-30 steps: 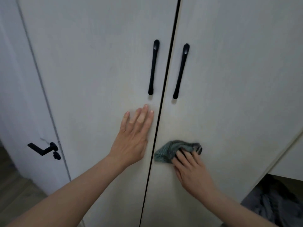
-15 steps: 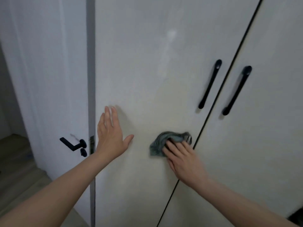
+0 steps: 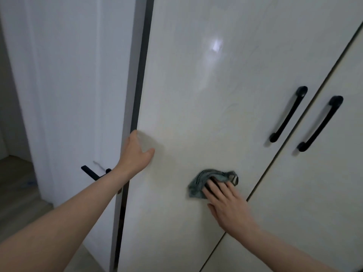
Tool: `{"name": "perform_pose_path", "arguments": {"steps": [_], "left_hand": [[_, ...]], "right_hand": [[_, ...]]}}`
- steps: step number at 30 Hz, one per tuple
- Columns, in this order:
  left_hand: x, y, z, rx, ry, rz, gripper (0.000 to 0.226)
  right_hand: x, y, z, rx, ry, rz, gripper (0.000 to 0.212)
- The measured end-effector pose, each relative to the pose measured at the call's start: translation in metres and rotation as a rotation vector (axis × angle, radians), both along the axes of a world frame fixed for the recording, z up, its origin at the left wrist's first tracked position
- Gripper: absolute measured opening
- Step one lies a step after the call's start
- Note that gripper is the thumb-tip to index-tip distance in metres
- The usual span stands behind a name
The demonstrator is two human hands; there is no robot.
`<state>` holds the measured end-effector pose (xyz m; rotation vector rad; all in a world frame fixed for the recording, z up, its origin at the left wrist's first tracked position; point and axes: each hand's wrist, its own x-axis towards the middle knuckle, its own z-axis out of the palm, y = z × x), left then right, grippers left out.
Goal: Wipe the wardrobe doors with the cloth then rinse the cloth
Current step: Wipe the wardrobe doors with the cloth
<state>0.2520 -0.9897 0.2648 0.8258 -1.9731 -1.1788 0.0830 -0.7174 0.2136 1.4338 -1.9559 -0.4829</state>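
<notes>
On glossy door (image 3: pixel 206 114) | crumpled grey cloth (image 3: pixel 200 183) | right hand (image 3: pixel 229 205) presses

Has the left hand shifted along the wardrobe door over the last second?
Yes. The left hand has moved left, away from the black handles, from beside the middle gap to the door's left edge.
</notes>
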Motion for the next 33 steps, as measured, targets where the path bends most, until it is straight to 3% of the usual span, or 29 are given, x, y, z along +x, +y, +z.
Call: {"name": "perform_pose_path", "arguments": {"steps": [5, 8, 10, 13, 15, 17, 22, 25, 28, 33], "left_hand": [[0.000, -0.004, -0.001, 0.041, 0.008, 0.002, 0.057], [-0.002, -0.004, 0.000, 0.030, -0.009, 0.013, 0.056], [0.000, -0.003, 0.001, 0.025, -0.031, 0.002, 0.059], [0.005, -0.005, 0.003, 0.056, -0.034, -0.039, 0.054], [0.009, -0.008, 0.006, 0.054, -0.030, -0.069, 0.050], [0.014, -0.008, 0.011, 0.064, -0.033, -0.086, 0.053], [0.026, -0.005, 0.023, 0.089, -0.062, -0.079, 0.064], [0.031, -0.010, 0.029, 0.095, -0.098, -0.071, 0.068], [0.033, -0.009, 0.030, 0.090, -0.104, -0.078, 0.069], [0.032, -0.007, 0.028, 0.085, -0.092, -0.075, 0.065]], "right_hand": [[0.007, -0.044, 0.117, -0.433, 0.115, -0.034, 0.055], [0.017, -0.058, 0.140, -0.584, 0.088, -0.089, 0.064], [0.021, -0.055, 0.107, -0.548, 0.037, -0.093, 0.067], [0.029, -0.036, 0.019, -0.262, -0.075, -0.087, 0.062], [0.031, -0.026, -0.010, -0.097, -0.100, -0.111, 0.058], [0.026, -0.040, 0.001, -0.122, -0.100, -0.041, 0.062], [0.040, -0.122, 0.108, -0.498, -0.035, 0.130, 0.058], [0.050, -0.151, 0.132, -0.601, -0.078, 0.138, 0.059], [0.053, -0.158, 0.084, -0.517, -0.111, 0.194, 0.062], [0.050, -0.134, -0.044, -0.045, -0.165, 0.157, 0.079]]}}
